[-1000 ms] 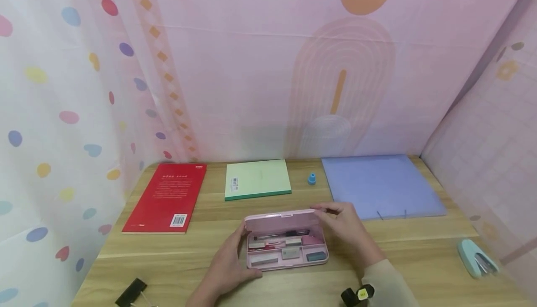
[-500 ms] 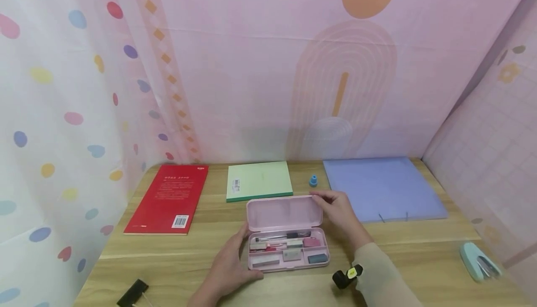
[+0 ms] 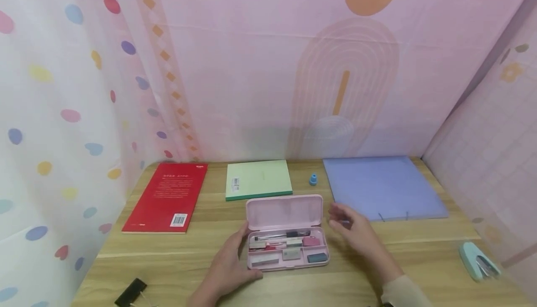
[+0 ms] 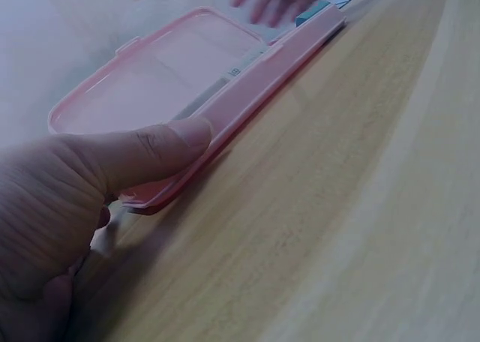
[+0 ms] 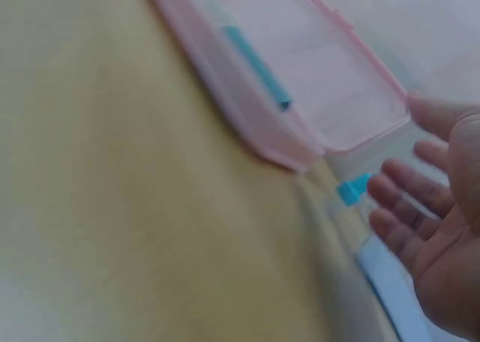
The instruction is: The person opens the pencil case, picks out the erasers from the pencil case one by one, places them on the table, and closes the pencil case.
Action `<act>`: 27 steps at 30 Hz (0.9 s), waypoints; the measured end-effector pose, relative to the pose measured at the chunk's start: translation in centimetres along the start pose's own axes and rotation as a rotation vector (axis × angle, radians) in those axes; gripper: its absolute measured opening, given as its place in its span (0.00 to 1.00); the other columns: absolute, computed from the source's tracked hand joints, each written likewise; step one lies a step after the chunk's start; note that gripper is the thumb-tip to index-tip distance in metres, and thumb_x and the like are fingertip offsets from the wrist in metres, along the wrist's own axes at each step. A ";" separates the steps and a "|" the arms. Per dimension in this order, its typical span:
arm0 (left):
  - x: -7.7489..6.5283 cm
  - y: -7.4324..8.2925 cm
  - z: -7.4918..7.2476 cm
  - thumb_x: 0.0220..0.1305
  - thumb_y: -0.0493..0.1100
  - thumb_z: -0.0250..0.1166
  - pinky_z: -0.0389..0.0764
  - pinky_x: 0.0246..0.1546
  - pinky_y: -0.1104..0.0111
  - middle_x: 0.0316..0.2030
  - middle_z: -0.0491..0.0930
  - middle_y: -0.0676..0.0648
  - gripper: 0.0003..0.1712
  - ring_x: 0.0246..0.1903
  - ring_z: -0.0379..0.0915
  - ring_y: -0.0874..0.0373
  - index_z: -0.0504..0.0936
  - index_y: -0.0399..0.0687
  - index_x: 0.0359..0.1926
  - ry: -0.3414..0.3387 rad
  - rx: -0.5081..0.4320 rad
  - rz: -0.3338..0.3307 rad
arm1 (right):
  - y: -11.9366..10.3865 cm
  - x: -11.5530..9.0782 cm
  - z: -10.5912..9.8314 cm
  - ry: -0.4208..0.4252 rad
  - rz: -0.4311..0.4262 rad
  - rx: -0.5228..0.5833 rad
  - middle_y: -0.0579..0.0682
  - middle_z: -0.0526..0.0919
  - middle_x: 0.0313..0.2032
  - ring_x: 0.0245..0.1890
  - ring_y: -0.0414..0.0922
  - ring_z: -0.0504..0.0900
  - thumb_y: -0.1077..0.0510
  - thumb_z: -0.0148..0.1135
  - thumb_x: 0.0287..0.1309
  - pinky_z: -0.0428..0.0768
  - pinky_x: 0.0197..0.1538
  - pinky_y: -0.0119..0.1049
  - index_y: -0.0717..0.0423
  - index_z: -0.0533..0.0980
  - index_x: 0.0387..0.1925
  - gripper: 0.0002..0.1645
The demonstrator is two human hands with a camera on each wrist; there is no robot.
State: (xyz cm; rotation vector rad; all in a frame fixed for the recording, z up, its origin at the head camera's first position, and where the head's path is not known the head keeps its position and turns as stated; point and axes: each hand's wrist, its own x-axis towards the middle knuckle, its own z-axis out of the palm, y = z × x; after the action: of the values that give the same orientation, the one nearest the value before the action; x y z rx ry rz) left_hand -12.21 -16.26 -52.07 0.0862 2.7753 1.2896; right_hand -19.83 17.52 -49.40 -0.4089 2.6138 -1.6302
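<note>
On the wood-grained table [image 3: 306, 288], the red paper-covered book [image 3: 165, 197] shows lines of pale characters too small to read and a white barcode label [image 3: 178, 220] in its near right corner; the pale green book with a darker green edge [image 3: 260, 180] also bears a small barcode sticker [image 3: 236, 184], its digits unreadable. In front of the green book sits the pink plastic hinged pencil case [image 3: 284, 212], a long, round-cornered box with its smooth lid raised. The left hand [image 3: 228, 265] holds its left end, thumb on the near wall and fingers round toward the back. Inside, a clear-barrelled pen with a black grip [image 3: 293, 234] lies along the rear compartment; at the front are a thin grey bar [image 3: 264, 261], a pale block with faint marks [image 3: 291, 254] and a dark slate block [image 3: 317, 257]. The right hand [image 3: 356, 230] is just right of the case, apart from it, its fingers loosely bent, spread and holding nothing. Behind stand a ribbed bright-blue plastic piece [image 3: 313, 180] and, farther right, a flat translucent periwinkle folder [image 3: 383, 188]. A rounded mint stapler [image 3: 479, 261] lies far right, a black binder clip [image 3: 132, 292] near left.
</note>
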 end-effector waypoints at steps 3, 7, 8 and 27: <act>-0.2 0.0 -0.4 0.25 0.68 0.80 0.62 0.64 0.48 0.69 0.59 0.58 0.73 0.69 0.54 0.53 0.50 0.68 0.74 0.011 -0.012 -0.006 | 0.4 -2.0 0.7 -0.087 0.003 -0.089 0.51 0.77 0.56 0.56 0.49 0.76 0.47 0.70 0.52 0.72 0.61 0.49 0.55 0.66 0.66 0.42; -0.4 -0.2 -0.6 0.26 0.67 0.81 0.62 0.65 0.49 0.69 0.59 0.59 0.72 0.69 0.53 0.54 0.50 0.70 0.74 0.020 0.012 0.005 | 0.3 -3.3 2.3 -0.191 -0.033 -0.260 0.51 0.67 0.65 0.65 0.53 0.66 0.32 0.73 0.39 0.64 0.65 0.57 0.50 0.63 0.69 0.57; -0.4 -0.2 -0.6 0.27 0.66 0.81 0.62 0.65 0.49 0.69 0.58 0.58 0.71 0.69 0.53 0.53 0.50 0.70 0.74 0.020 0.018 0.007 | 0.3 -3.4 2.6 -0.198 -0.043 -0.304 0.51 0.65 0.67 0.66 0.54 0.64 0.30 0.72 0.38 0.64 0.65 0.57 0.49 0.63 0.70 0.59; 0.1 -3.0 -3.1 0.31 0.74 0.74 0.73 0.56 0.48 0.65 0.58 0.45 0.69 0.59 0.60 0.48 0.59 0.47 0.72 0.149 0.168 -0.096 | -1.6 1.7 9.3 -0.250 -0.144 -0.368 0.48 0.61 0.69 0.68 0.51 0.60 0.27 0.69 0.38 0.62 0.67 0.53 0.45 0.57 0.73 0.62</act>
State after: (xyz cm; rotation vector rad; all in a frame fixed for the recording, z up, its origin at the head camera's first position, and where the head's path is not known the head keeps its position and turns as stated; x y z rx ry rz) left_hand -12.62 -20.55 -52.34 -0.1366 2.9674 1.0810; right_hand -19.62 8.28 -51.99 -0.7750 2.7316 -1.0355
